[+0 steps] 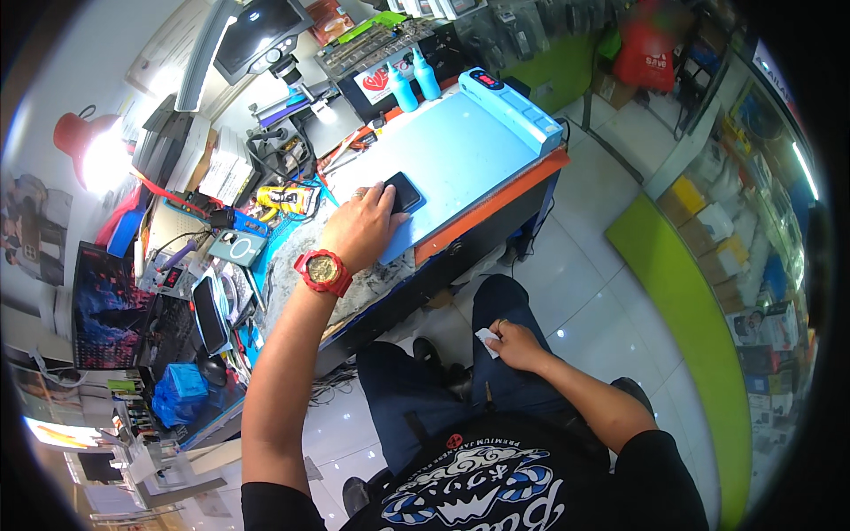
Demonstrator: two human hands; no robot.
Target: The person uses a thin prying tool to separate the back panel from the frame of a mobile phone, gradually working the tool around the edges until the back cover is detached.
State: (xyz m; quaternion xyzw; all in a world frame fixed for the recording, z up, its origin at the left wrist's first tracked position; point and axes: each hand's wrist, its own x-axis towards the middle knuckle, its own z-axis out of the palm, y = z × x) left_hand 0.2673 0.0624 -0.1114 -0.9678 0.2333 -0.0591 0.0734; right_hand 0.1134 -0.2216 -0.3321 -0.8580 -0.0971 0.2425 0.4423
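On the light-blue work mat (pixel 469 142) lies a dark smartphone (pixel 405 190), screen side not certain. My left hand (pixel 361 228), with a red watch at its wrist, grips the phone's left end, with the thumb at its near edge and the fingers on its far side. Over my right thigh, my right hand (pixel 518 345) is closed on a small white wipe (pixel 487 342); whether it is paper or cloth I cannot make out.
A blue device with a red display (pixel 509 106) edges the mat. Two blue bottles (pixel 414 84) stand behind it. Left are a yellow can (pixel 288 198), another phone (pixel 211 311), a monitor (pixel 111 305) and a lit red lamp (pixel 93 146). A glass showcase (pixel 753 230) stands right.
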